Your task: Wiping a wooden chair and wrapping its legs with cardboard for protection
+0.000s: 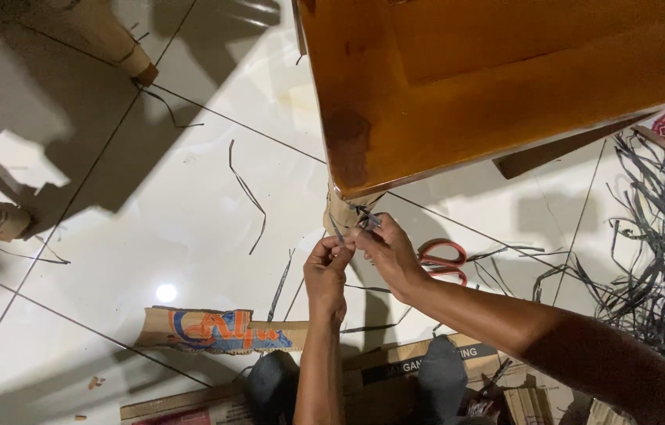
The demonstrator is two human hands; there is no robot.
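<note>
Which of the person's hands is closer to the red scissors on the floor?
Right. The right hand is just left of the scissors, nearly beside them. The left hand is further left, beyond the right one.

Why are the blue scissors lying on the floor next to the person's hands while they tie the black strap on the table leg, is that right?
Not quite: the scissors have red handles, not blue. The head view shows them lying on the white tile floor, just beside the right hand. The rest holds: both hands, the left hand too, work a black strap at the cardboard-wrapped table leg.
</note>
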